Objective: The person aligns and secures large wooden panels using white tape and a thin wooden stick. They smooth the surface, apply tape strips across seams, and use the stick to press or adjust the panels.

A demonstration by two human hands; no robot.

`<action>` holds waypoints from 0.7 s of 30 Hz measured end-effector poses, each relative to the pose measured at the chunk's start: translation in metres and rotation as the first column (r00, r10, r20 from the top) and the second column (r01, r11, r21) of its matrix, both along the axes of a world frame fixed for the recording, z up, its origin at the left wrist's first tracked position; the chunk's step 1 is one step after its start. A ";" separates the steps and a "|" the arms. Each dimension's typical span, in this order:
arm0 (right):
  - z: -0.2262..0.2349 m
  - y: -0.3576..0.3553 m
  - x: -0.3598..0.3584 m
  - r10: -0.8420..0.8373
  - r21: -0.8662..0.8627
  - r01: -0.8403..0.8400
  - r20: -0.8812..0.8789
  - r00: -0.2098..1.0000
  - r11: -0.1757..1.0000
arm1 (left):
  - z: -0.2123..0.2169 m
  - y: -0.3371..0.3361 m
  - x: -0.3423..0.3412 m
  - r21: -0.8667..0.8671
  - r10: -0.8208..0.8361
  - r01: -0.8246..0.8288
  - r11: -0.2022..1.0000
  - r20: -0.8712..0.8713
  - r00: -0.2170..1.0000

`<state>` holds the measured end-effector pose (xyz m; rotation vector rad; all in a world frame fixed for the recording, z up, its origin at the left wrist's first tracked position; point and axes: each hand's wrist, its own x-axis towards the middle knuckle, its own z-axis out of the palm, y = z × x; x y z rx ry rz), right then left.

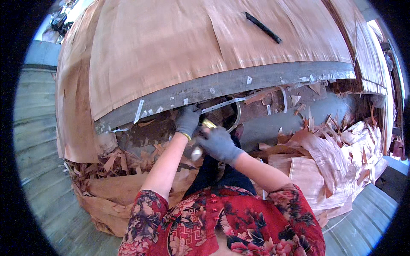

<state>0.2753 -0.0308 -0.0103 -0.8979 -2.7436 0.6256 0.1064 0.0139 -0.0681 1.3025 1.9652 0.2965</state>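
My left hand [188,120], in a grey glove, is closed beside the grey table edge. From its fingertips a strip of white perforated tape [224,103] runs to the right, across a ring-shaped rim [236,117] below the edge. Just right of it, my gloved right hand [220,145] is wrapped round a short tool with a gold-coloured end [209,124] and a pale, rounded end [197,153]. Motion blur and the fingers hide its kind. Ahead, a broad sheet of thin reddish wood veneer [158,51] covers the tabletop.
A dark, narrow bar [263,27] lies on the veneer at the far right. White tape scraps [139,112] stick along the table edge [205,87]. Torn veneer [324,158] is heaped at lower right, with more veneer offcuts [115,187] at lower left.
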 end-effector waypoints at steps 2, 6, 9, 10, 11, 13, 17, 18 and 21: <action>0.024 -0.008 0.022 -0.154 -0.039 0.150 -0.204 0.967 0.988 | -0.008 -0.002 0.002 0.026 -0.042 0.043 0.999 -0.050 0.998; 0.027 -0.002 0.029 -0.404 -0.205 0.348 -0.480 0.779 0.915 | -0.018 -0.004 0.009 0.025 -0.114 0.115 0.993 -0.043 0.993; -0.004 0.027 0.008 -0.458 -0.306 0.341 -0.598 0.657 0.889 | -0.008 -0.002 0.015 0.159 -0.098 0.134 0.978 -0.215 0.972; -0.012 0.031 0.005 -0.477 -0.307 0.365 -0.578 0.662 0.879 | -0.001 -0.002 0.017 0.165 -0.110 0.158 0.974 -0.265 0.958; -0.019 0.033 0.003 -0.527 -0.335 0.407 -0.547 0.650 0.850 | 0.006 -0.003 0.017 0.134 -0.134 0.181 0.974 -0.301 0.944; -0.027 0.036 0.002 -0.583 -0.376 0.446 -0.503 0.639 0.812 | 0.020 -0.013 0.011 0.106 -0.058 0.084 0.991 -0.222 0.973; -0.028 0.032 0.010 -0.537 -0.283 0.457 -0.469 0.702 0.844 | 0.043 -0.087 -0.047 0.100 0.050 -0.023 0.995 -0.280 0.959; -0.026 0.032 0.011 -0.548 -0.282 0.470 -0.444 0.709 0.837 | 0.054 -0.125 -0.080 0.134 0.093 -0.041 0.990 -0.411 0.907; -0.026 0.031 0.007 -0.529 -0.241 0.471 -0.369 0.765 0.849 | 0.089 -0.246 -0.207 0.128 0.343 -0.329 0.936 -0.547 0.764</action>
